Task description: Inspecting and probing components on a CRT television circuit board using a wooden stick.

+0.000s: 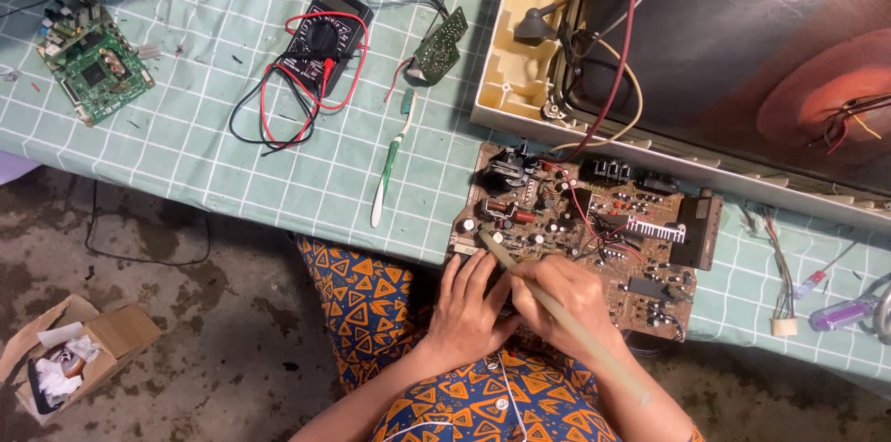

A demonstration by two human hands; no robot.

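Note:
A large brown circuit board (594, 228) crowded with components lies at the near edge of the table. My left hand (469, 303) rests flat on the board's near-left corner. My right hand (566, 298) grips a long pale stick-like tool (557, 312), its tip touching the board near the left side. Red and white wires run from the board up into an open beige television casing (520, 61).
On the green checked cloth (213, 154) lie a black multimeter (325, 38) with red and black leads, a green toothbrush (392, 159), a small green board (441, 47), another green board (93, 66) far left, and loose connectors (789, 293) right. A cardboard box (70, 354) sits on the floor.

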